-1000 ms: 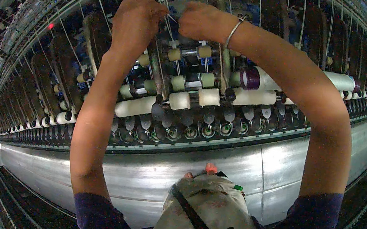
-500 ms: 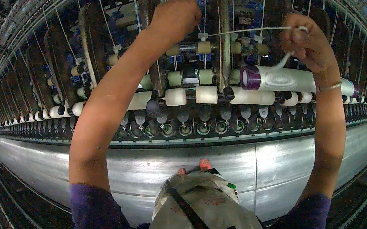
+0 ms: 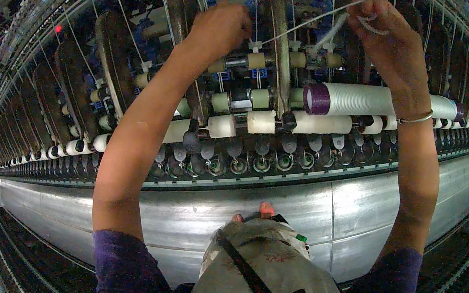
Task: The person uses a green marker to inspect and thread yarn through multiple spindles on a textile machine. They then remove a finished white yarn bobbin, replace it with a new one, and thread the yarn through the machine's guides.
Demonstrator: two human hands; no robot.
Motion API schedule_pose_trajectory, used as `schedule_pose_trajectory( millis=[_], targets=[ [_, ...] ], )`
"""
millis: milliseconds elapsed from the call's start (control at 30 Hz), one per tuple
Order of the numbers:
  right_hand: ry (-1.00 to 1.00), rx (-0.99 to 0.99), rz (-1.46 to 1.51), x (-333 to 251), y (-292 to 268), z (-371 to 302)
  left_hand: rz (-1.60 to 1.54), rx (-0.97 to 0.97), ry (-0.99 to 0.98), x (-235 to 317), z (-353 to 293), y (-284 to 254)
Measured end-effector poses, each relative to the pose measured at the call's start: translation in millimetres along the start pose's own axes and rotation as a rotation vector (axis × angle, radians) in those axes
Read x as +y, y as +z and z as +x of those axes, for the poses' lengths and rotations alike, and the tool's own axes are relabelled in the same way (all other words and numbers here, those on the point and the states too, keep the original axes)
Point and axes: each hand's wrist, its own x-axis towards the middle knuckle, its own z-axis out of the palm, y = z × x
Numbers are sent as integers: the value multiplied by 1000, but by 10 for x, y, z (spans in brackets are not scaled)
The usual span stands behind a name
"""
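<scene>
My right hand [image 3: 394,46] is raised at the upper right, its fingers closed on a white roving strand [image 3: 319,20]. The strand slopes down to the left toward the drafting rollers, and a loose, fuzzy tail of it hangs beside the hand. My left hand [image 3: 219,27] is closed near the upper rollers, left of a dark padded arm [image 3: 279,28]; whatever its fingers hold is hidden. Below my right hand, a bobbin [image 3: 355,101] wound with white roving and capped in purple lies across the rollers, partly behind my wrist.
White rollers [image 3: 261,122] and tan and green ones [image 3: 221,102] line the spinning frame. Under them runs a row of dark spindle parts with rings [image 3: 261,162]. A shiny metal panel [image 3: 174,217] stretches along the front. Taut white strands hang from above.
My right hand has risen and moved away with the strand, which now slopes more steeply. The loose tail has swung to the left of that hand. My left hand has shifted only slightly.
</scene>
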Motion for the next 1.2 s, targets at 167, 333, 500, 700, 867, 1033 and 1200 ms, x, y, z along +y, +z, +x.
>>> schedule_pose_trajectory(
  millis=[167,333,500,700,867,1033,1200],
  targets=[
    [2,-43,428,58,114,97,-49,-34,44,-6,6,14],
    [-77,-60,-427,159,116,158,-64,-58,32,1,8,29],
    [-643,-272,-1628,212,179,110,-173,-42,108,-61,26,68],
    [-478,-472,-1801,152,125,72,-179,-71,177,-136,95,134],
    [-534,-452,-1673,232,50,70,-182,-76,186,-132,105,131],
    [-444,-355,-1602,202,82,50,-193,-75,205,-127,92,116],
    [-492,-210,-1614,144,210,60,-223,-55,193,-139,90,126]
  ],
)
